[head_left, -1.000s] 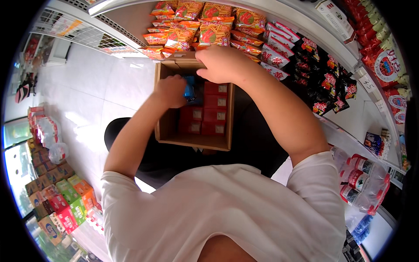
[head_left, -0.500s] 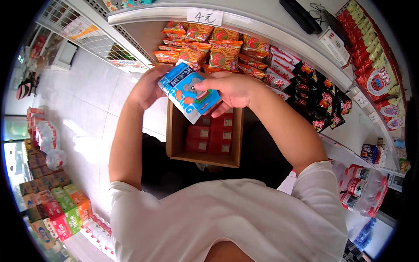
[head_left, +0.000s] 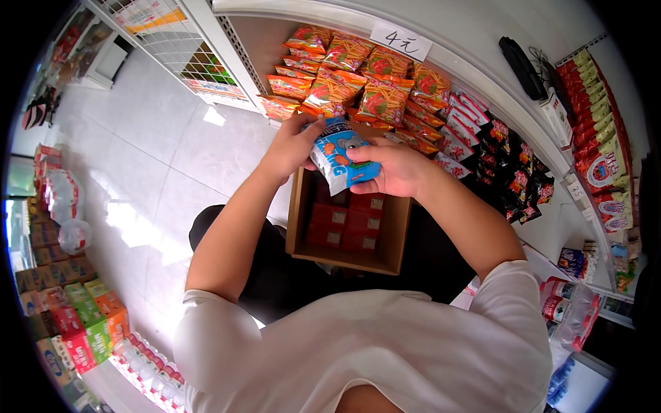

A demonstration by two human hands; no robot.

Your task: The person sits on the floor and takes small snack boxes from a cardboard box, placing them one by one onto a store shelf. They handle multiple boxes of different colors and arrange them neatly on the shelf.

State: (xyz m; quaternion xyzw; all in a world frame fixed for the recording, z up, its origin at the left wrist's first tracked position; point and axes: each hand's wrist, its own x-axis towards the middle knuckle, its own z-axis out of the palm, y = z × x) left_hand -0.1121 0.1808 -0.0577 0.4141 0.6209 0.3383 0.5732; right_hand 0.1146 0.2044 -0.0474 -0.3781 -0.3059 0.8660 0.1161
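A blue and white snack bag (head_left: 337,153) with a cartoon animal on it is held between my two hands, above an open cardboard box (head_left: 295,227). My left hand (head_left: 292,146) grips the bag's left edge. On its right side, my right hand (head_left: 394,165) pinches it with the thumb laid across the front. Inside the box below sit several red packs (head_left: 326,236). Just beyond my hands, orange snack bags (head_left: 385,98) stand in rows on the shelf.
Black snack bags (head_left: 516,162) and white-and-red bags (head_left: 454,138) fill the shelf's right part. A wire rack (head_left: 162,41) stands at the left. Stacked cartons (head_left: 76,323) and wrapped bottles (head_left: 148,368) line the lower left. More bottles (head_left: 568,310) stand at the right.
The bag now looks more tilted and foreshortened, still in both hands. The whole view has shifted, so box, shelf and hands appear further right.
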